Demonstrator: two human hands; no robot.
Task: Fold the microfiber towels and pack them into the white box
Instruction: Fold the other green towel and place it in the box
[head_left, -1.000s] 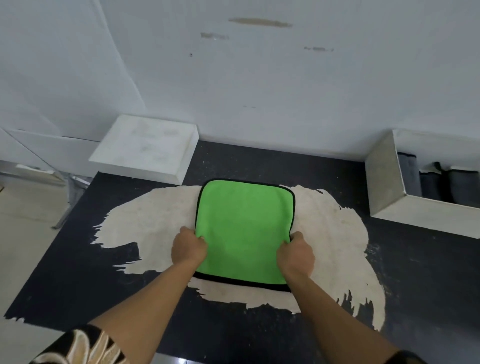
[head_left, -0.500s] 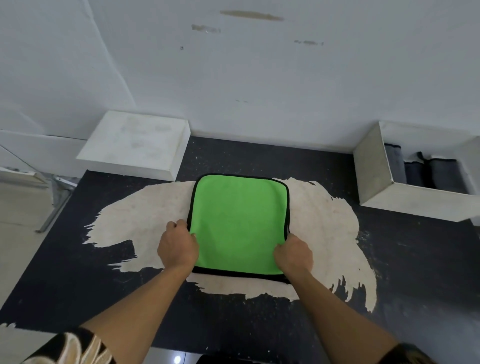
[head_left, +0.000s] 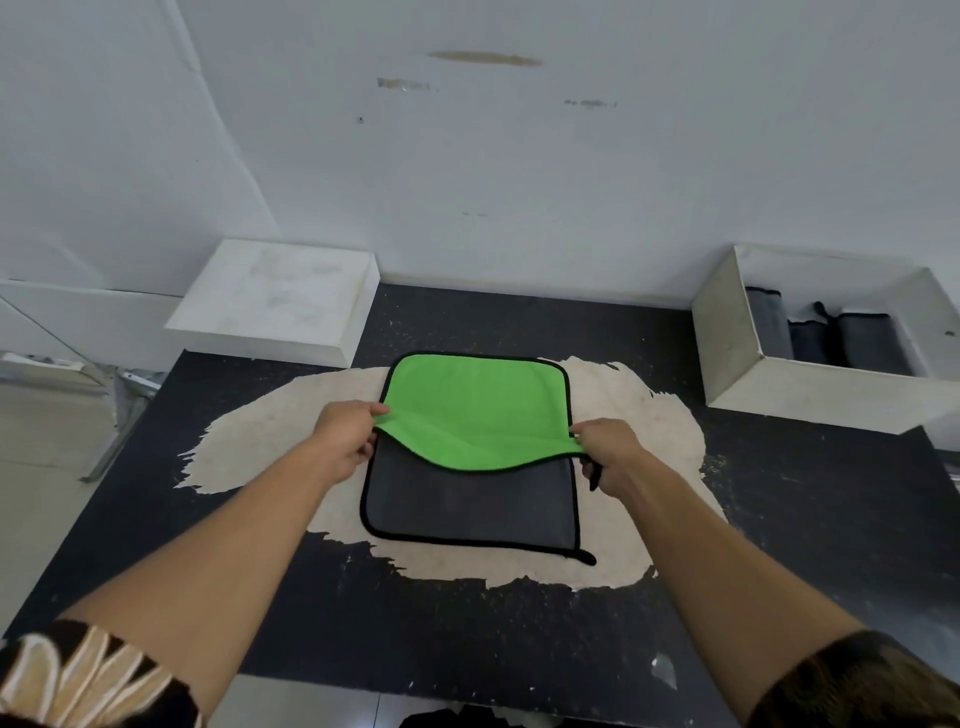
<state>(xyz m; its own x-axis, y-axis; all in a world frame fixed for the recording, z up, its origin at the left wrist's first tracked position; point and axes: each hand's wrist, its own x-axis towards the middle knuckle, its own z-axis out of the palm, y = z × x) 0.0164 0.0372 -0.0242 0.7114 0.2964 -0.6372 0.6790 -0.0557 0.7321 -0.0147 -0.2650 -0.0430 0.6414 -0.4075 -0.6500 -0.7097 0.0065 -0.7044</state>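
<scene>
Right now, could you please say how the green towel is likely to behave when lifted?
Probably floppy: the microfiber towel sags between the left hand and right hand. Likely light, as fingertip pinches lift it.

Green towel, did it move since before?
Yes. The near edge of the green towel rose toward the wall, off the pale patch, pinched by left hand and right hand.

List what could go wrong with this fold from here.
The left hand and right hand pinch the green-and-grey towel only at the sides of its lifted edge, which sags between them, so the fold may land creased or skewed. The black loop at its near right corner may poke out of the finished fold.
</scene>
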